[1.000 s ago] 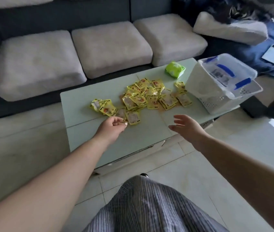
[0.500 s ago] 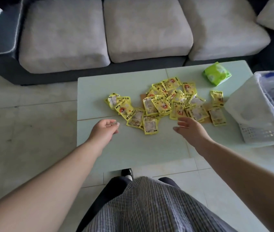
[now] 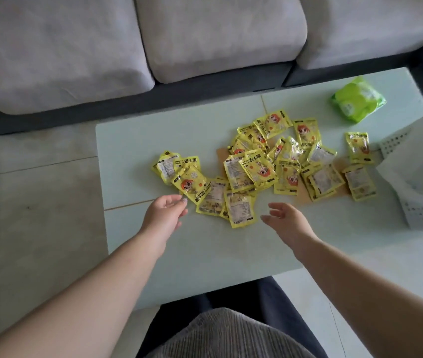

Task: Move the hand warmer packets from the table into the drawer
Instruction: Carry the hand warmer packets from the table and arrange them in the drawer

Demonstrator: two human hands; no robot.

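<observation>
Tabletop (image 3: 132, 151), both hands (image 3: 163, 215) empty

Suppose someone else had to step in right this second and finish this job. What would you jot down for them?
Left hand: empty, fingers loosely curled, at the near-left edge of the packets.
Right hand: open, empty, hovering over the table just right of the nearest packets.
Hand warmer packets: all scattered mid-table; one stray sits far right, by the white perforated basket.
Done: none picked up.
Left: gather every packet into the drawer, which is not in view. The green pack is not part of the job.

Grey ribbed top (image 3: 231, 337); dark trousers (image 3: 277, 298); bare forearms
</observation>
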